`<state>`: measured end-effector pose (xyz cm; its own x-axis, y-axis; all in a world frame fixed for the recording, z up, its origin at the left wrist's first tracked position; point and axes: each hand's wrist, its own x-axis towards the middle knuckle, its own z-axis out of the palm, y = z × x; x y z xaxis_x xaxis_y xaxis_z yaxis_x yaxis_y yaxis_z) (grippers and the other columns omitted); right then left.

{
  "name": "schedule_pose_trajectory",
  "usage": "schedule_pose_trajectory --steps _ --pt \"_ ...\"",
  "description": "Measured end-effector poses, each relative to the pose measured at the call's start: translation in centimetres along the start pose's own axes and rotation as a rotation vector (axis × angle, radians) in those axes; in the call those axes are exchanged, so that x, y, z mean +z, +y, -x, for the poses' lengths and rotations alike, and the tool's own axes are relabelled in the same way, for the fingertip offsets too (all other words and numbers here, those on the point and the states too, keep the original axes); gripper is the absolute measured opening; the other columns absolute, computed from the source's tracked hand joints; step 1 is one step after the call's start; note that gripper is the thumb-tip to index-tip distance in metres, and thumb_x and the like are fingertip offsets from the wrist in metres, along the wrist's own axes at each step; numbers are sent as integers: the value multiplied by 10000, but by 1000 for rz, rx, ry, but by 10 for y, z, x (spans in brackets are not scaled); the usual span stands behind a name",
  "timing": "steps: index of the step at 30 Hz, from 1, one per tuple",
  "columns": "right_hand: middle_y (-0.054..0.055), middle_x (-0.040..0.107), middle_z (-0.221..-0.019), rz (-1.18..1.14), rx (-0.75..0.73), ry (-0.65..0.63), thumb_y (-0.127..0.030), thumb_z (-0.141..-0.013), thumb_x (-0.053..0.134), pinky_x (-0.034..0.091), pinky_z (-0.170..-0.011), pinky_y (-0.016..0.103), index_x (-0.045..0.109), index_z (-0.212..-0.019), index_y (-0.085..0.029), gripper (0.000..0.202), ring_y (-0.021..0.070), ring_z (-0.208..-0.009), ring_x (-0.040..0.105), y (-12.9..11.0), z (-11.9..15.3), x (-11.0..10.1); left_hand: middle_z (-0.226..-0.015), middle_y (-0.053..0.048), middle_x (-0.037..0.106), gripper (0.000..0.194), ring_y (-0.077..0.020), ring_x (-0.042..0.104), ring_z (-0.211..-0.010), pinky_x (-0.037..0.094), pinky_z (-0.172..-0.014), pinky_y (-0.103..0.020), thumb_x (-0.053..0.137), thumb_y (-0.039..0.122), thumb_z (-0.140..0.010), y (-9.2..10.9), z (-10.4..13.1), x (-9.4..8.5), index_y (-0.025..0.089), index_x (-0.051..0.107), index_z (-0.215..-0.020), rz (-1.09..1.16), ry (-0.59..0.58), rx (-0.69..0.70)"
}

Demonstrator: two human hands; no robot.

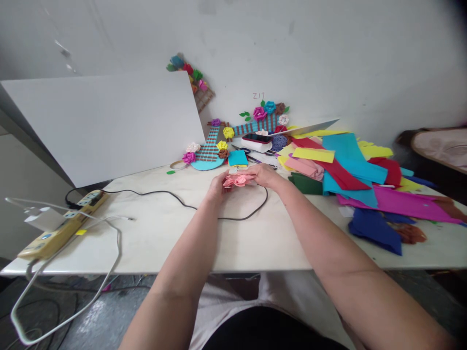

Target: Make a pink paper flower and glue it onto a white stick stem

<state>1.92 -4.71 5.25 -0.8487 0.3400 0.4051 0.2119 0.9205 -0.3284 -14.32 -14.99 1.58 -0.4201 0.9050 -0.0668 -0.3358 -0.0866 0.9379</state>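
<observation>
Salmon-pink crepe paper (239, 180), bunched and petal-like, is held between both hands above the white table. My left hand (219, 185) closes its fingers on the paper's left side. On the right side, my right hand (263, 175) has its fingers closed on the paper too. Just beyond the hands lies a stack of small coloured squares, blue on top (238, 158). A blue guitar-shaped piece with paper flowers (209, 150) rests behind and to the left.
Folded coloured papers (346, 165) pile up at the right. A phone (256, 139) lies near the wall. A black cable (168, 193) crosses the table to a power strip (65, 226) at the left, beside a large white board (105, 126).
</observation>
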Motion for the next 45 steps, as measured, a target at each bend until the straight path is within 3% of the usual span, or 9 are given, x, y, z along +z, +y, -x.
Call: schedule_pose_trajectory --steps 15,20,23,26,30,33,36,39,45 --pt "23 693 -1167 -21 -73 -2 -382 -821 606 449 -830 254 701 -1136 -298 340 203 -1035 645 11 -2 5 -677 -51 625 266 -130 553 -584 449 -510 -232 686 381 -623 -2 -1 -2 134 626 -701 -63 -17 69" --pt "36 700 -1146 -160 48 -21 -280 -789 610 465 -868 271 670 -1194 -242 411 197 -997 641 10 -2 3 -703 -66 635 293 -143 569 -612 468 -534 -242 698 389 -605 1 2 0 126 646 -725 -84 -20 75" --pt "43 729 -1032 -284 136 -60 -213 -789 534 488 -774 256 668 -1200 -193 433 167 -831 637 7 0 -3 -722 -79 650 322 -159 581 -640 466 -555 -255 703 410 -604 0 2 0 122 651 -736 -108 -37 94" --pt "46 716 -856 -472 223 -159 -238 -790 481 461 -569 234 644 -1231 -152 477 122 -600 558 10 1 -9 -715 -63 644 322 -157 576 -648 452 -575 -257 687 424 -622 -1 1 -1 125 642 -732 -139 -50 109" --pt "59 679 -831 -705 292 -192 -346 -824 465 402 -468 206 637 -1221 -153 474 116 -591 551 17 2 -9 -666 -29 602 317 -146 553 -633 442 -594 -257 688 438 -642 -3 0 -2 136 622 -708 -186 -69 99" --pt "53 668 -791 -624 349 -119 -457 -836 502 388 -468 218 710 -1073 -156 435 124 -594 542 16 2 -6 -640 -22 575 308 -142 529 -616 437 -600 -261 696 437 -646 -2 3 0 146 600 -670 -192 -91 107" --pt "8 642 -667 -458 286 -86 -456 -789 578 402 -522 243 748 -953 -155 383 131 -582 533 10 0 -1 -616 -10 554 285 -124 497 -586 401 -574 -241 700 414 -641 -1 5 2 151 587 -647 -189 -94 136" --pt "27 695 -731 -419 195 -54 -452 -746 619 440 -604 262 766 -894 -146 370 160 -673 591 6 -2 2 -610 -5 552 278 -113 488 -579 369 -559 -226 701 402 -636 0 6 3 146 594 -648 -201 -100 165" --pt "61 735 -782 -392 170 1 -432 -727 654 460 -645 261 779 -873 -140 349 183 -727 630 3 -2 2 -625 -5 561 262 -106 503 -591 376 -581 -222 698 379 -642 2 7 4 132 613 -670 -211 -120 184"
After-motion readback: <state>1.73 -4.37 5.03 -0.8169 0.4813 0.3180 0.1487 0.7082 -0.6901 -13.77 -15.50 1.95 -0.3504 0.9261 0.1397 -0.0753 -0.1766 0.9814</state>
